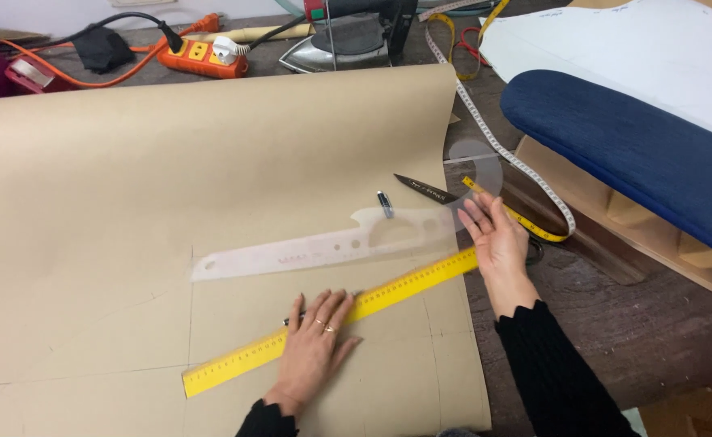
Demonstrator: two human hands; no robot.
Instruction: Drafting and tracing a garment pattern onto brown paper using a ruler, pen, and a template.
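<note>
A long yellow ruler (404,285) lies slanted across a big sheet of brown paper (170,178). My left hand (315,344) rests flat on the ruler's middle, fingers spread, with a dark pen partly under it. My right hand (497,243) hovers open at the paper's right edge, touching the ruler's far end, beside a clear curved drafting ruler (307,252). Black scissors (427,191) and a small clip (385,203) lie just beyond that hand.
A white and yellow measuring tape (493,146) trails down the dark table. A blue padded ironing board (639,154) with white fabric stands at right. An iron (348,40), an orange power strip (202,57) and cables are at the back.
</note>
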